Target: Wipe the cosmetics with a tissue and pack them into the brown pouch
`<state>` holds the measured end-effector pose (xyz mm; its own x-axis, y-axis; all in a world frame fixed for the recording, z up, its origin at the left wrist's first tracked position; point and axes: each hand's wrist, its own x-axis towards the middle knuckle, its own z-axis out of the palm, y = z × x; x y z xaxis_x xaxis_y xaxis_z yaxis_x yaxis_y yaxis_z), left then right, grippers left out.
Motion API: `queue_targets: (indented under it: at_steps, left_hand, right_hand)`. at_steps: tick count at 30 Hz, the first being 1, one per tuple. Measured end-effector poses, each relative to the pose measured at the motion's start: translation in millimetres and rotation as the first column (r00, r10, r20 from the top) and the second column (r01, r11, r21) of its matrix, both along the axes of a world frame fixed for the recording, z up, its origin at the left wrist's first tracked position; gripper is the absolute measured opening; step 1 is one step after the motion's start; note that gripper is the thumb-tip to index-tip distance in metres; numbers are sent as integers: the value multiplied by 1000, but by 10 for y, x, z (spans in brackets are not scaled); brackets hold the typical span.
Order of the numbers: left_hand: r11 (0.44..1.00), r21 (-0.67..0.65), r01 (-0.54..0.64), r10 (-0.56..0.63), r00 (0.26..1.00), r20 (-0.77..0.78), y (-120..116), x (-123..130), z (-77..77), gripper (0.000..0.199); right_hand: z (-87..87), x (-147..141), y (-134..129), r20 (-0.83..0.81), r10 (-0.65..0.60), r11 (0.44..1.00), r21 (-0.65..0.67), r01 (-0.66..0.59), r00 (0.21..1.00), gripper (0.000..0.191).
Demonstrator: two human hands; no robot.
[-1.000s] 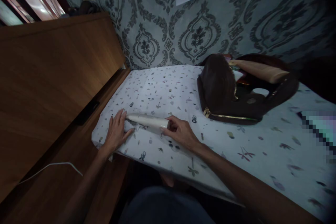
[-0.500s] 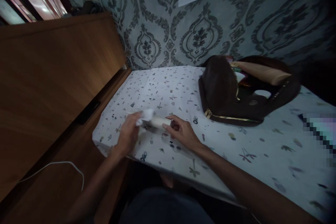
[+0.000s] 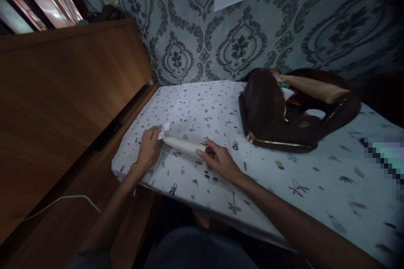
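A long off-white cylinder (image 3: 185,146), narrower toward its left end, lies across or just above the patterned cloth; its exact kind I cannot make out. My right hand (image 3: 219,159) pinches its right end between thumb and fingers. Around its left end is a crumpled white tissue (image 3: 164,130), gripped by my left hand (image 3: 150,147). The left fingertips are partly hidden behind the tissue and the hand itself.
The table (image 3: 202,105) wears a white printed cloth. An open brown bag (image 3: 274,113) with gold zips stands at the right, things inside it. A blurred-out device (image 3: 386,155) lies far right. Left is a wooden panel (image 3: 69,84), with a white cable (image 3: 66,197) below it.
My left hand has slid leftward with the tissue, from along the cylinder to its left end, baring more of its surface. The right hand has stayed at the right end.
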<state>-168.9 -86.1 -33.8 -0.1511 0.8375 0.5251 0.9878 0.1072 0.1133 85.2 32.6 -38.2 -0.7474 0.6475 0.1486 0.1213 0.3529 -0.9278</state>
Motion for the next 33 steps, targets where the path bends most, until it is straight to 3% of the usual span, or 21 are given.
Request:
queue_targets:
  at_steps: [3,7,12,16,19,22,27,30,33]
  left_hand:
    - [998,56,-15,11,997,73,68,-43,-60,48]
    - [998,59,12,-21,987,161,233,102,-176,54]
    - [981,-6,192,-185,953,240,295,385,-262,57]
    - [946,-13,325,-314,924,220,189,651,-215,61]
    - [919,-20,393,-381,903,199,124,712,-184,65]
    - [939,-44,340,-324,922,211,124,531,-226,65]
    - [985,-121,125,-88,957,275,139,79,-417,64]
    - [988,-122,98,-58,953,296,112,21,-481,63]
    - [991,-77,108,-82,955,285,119,117,-441,63]
  right_hand:
    - [40,13,-6,39,26,1000,-9,-25,999,33]
    - [74,17,7,112,52,999,0,-52,992,40]
    - [17,-4,68,157,-15,999,50,8,987,47]
    - [-21,-11,94,146,-82,995,63,74,986,48]
    - [-10,-10,84,123,-81,996,57,74,989,40]
    - [3,-8,81,152,-66,998,16,64,986,33]
    - [-34,3,117,157,-48,998,-26,53,986,37]
    - [-65,7,130,152,-69,997,-27,74,986,40]
    - [-68,4,120,137,-101,992,-65,111,985,42]
